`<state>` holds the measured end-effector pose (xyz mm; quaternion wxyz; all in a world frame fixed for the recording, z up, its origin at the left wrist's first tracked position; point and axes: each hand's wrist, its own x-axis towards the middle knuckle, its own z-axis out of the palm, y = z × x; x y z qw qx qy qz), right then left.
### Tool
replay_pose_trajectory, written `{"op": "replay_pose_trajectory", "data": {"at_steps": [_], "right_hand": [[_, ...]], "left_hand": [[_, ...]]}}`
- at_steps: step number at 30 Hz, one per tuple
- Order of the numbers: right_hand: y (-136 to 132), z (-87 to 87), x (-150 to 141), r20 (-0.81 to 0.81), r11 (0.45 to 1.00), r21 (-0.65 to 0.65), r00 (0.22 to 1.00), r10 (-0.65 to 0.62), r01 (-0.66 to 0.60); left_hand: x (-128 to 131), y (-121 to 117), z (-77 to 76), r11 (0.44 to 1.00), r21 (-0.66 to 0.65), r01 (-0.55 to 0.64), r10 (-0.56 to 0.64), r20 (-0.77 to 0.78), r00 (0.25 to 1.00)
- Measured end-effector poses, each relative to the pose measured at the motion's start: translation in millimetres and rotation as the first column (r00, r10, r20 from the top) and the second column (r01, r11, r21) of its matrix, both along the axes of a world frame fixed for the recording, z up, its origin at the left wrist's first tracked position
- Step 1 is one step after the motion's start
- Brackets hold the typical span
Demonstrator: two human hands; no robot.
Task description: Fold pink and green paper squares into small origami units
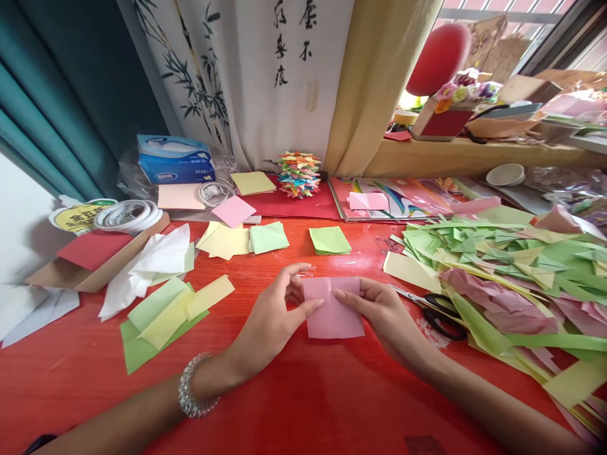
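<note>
A square of pink paper (334, 321) with a faint crease down its middle is held between my two hands above the red table. My left hand (283, 300) pinches its left side, thumb on the front face and fingers behind. On the other side my right hand (386, 309) grips the paper's upper right, its thumb also flat on the front. Beyond the paper lie a green paper stack (330, 241), a pale mint stack (269, 238) and yellow sheets (224, 241). Black-handled scissors (441, 311) rest just right of my right hand.
Green and pink paper scraps (502, 253) pile up on the right. Toward the back stand a folded-paper ornament (299, 175) and a blue tissue pack (175, 159). A cardboard tray (99, 265) with tape rolls (127, 216) sits at left, near green and yellow sheets (165, 316).
</note>
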<state>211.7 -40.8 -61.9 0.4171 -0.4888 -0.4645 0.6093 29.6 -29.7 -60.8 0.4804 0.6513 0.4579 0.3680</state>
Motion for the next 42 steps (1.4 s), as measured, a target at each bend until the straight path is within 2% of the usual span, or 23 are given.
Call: {"op": "replay_pose_trajectory", "data": {"at_steps": [2,4,8,11,13,14,16,19,21,23,24,25,26,28,29,31,32,33,35,37,39,41,42], "right_hand": [[1,-0.3,0,-0.043,1.0,-0.005,0.999,-0.023,0.023],[1,-0.6,-2,-0.051,1.0,-0.01,0.998,-0.029,0.029],[2,0.0,-2,-0.078,1.0,0.0,0.997,-0.03,0.03],[10,2.2,7,-0.114,0.993,0.029,0.987,-0.11,0.114],[18,3.5,17,-0.195,0.966,0.051,0.951,-0.24,0.255],[23,3.6,22,-0.249,0.952,0.042,0.926,-0.283,0.303],[30,1.7,30,-0.353,0.923,-0.005,0.862,-0.363,0.386],[35,-5.7,33,-0.364,0.926,-0.045,0.857,-0.365,0.375],[37,-11.4,33,-0.322,0.935,-0.024,0.883,-0.341,0.353],[40,-15.8,37,-0.312,0.926,0.02,0.882,-0.354,0.378],[42,-17.3,40,-0.315,0.91,0.056,0.872,-0.375,0.411],[45,-18.2,43,-0.319,0.898,0.082,0.865,-0.388,0.433],[48,-18.7,47,-0.307,0.88,0.126,0.861,-0.405,0.458],[51,-18.3,50,-0.27,0.863,0.196,0.872,-0.409,0.465],[51,-17.4,49,-0.248,0.863,0.225,0.883,-0.398,0.452],[45,-14.5,42,-0.196,0.878,0.273,0.917,-0.349,0.392],[39,-12.5,36,-0.169,0.889,0.291,0.934,-0.315,0.353],[33,-10.3,30,-0.138,0.901,0.304,0.95,-0.279,0.308],[19,-5.4,19,-0.076,0.929,0.308,0.978,-0.193,0.207],[8,-1.5,12,0.042,0.942,0.326,0.994,-0.104,0.084],[3,-0.3,10,0.143,0.927,0.373,0.986,-0.09,0.031],[4,-2.7,10,0.234,0.908,0.418,0.964,-0.123,0.015],[5,-5.0,11,0.266,0.903,0.43,0.955,-0.129,0.002]], "left_hand": [[1,1,-1.7,0.998,-0.036,-0.051,0.052,0.039,0.998],[0,0,-1.3,0.996,-0.005,-0.088,0.088,0.021,0.996],[-3,0,3.2,0.975,0.217,-0.042,0.075,-0.147,0.986],[-8,9,3.5,0.915,0.403,0.02,0.109,-0.295,0.949],[-13,17,-0.2,0.835,0.547,0.063,0.193,-0.398,0.897],[-15,21,-3.2,0.787,0.604,0.124,0.217,-0.46,0.861],[-16,24,-10.7,0.724,0.629,0.285,0.201,-0.586,0.785],[-9,17,-19.3,0.622,0.695,0.361,0.245,-0.61,0.753],[1,6,-17.2,0.482,0.733,0.481,0.235,-0.637,0.734],[10,-7,-5.4,0.325,0.657,0.68,0.205,-0.751,0.627],[12,-13,3.8,0.294,0.65,0.7,0.242,-0.76,0.604],[11,-17,14.3,0.284,0.646,0.709,0.277,-0.763,0.584],[7,-21,25.0,0.315,0.641,0.699,0.312,-0.766,0.562],[-14,-24,41.9,0.485,0.685,0.543,0.423,-0.727,0.541],[-29,-24,46.2,0.566,0.688,0.454,0.477,-0.722,0.5],[-64,-21,44.7,0.678,0.678,0.284,0.562,-0.727,0.394],[-81,-19,39.9,0.703,0.674,0.226,0.579,-0.727,0.37],[-96,-16,33.7,0.721,0.664,0.195,0.568,-0.729,0.382],[-112,-11,22.0,0.722,0.668,0.182,0.564,-0.72,0.403],[-111,-8,17.8,0.693,0.705,0.15,0.597,-0.678,0.429],[-94,-9,24.1,0.648,0.754,0.105,0.642,-0.616,0.456],[-68,-13,37.4,0.594,0.803,0.046,0.677,-0.53,0.511],[-54,-15,44.8,0.555,0.832,-0.028,0.673,-0.428,0.603]]}}
